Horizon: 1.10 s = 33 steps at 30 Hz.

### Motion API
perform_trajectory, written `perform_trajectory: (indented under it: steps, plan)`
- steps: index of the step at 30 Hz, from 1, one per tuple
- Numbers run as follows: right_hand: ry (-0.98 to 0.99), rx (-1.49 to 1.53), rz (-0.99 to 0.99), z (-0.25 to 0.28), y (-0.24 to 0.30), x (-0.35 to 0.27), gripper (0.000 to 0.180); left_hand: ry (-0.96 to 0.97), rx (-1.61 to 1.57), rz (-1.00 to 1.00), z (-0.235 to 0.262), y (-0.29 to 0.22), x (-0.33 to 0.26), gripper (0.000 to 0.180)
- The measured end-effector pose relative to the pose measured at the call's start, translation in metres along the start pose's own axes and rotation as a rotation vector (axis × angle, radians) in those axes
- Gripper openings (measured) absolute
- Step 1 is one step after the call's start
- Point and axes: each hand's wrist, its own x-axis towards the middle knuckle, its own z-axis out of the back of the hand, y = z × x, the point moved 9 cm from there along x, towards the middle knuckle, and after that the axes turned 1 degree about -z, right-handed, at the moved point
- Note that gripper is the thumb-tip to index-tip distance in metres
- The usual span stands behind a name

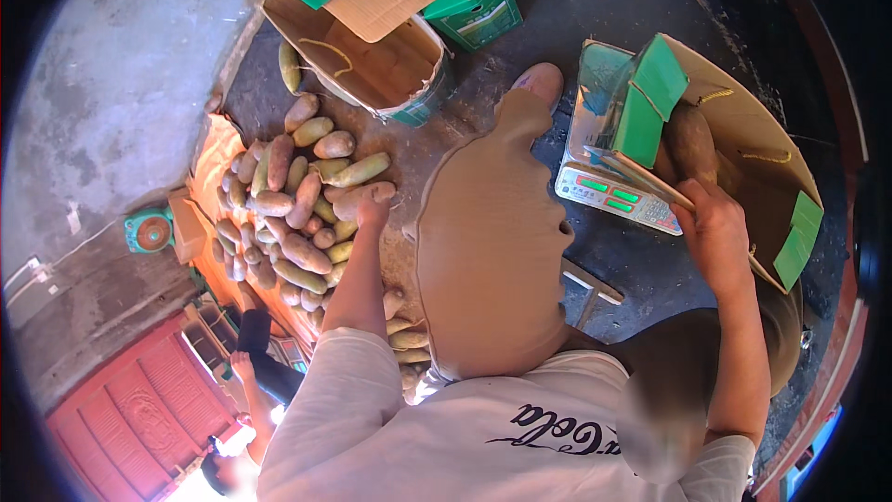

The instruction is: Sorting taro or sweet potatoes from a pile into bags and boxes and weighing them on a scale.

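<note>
Left hand (372, 212) closing its grip on a pinkish-tan oblong tuber (364, 195) atop the floor pile (283, 214). Right hand (714, 228) clamping the cardboard box (743, 121) edge over the scale (613, 193); fingertips hiding behind the flap. Green cartons (474, 11) standing beyond, top edge.

I saw a dark, dusty floor (520, 46) carrying everything. A heap of tubers (293, 204) lay on it at my left, partly on an orange sheet (212, 153). Behind them stood an open carton (372, 65), with green boxes (474, 14) just beyond. A scale (618, 193) sat on the floor at my right, bearing another open carton (743, 130).
</note>
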Motion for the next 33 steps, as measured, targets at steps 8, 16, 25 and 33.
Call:
perform_trajectory:
  steps: [8, 16, 25, 33]
  plan:
    - [0.012, -0.002, -0.026, 0.0, 0.0, 0.005, 0.015, 0.052, 0.134, -0.011, 0.01, -0.054, 0.007, 0.065]
    - [0.039, 0.058, -0.055, -0.001, 0.006, 0.016, 0.017, 0.099, 0.495, -0.112, 0.028, -0.076, 0.032, 0.077]
    - [0.092, 0.033, -0.119, -0.004, 0.003, 0.021, 0.023, 0.137, 0.774, -0.129, 0.021, -0.094, 0.047, 0.04]
    - [0.097, 0.009, -0.078, -0.004, 0.006, 0.022, 0.026, 0.119, 0.852, -0.354, 0.004, -0.091, 0.041, 0.033]
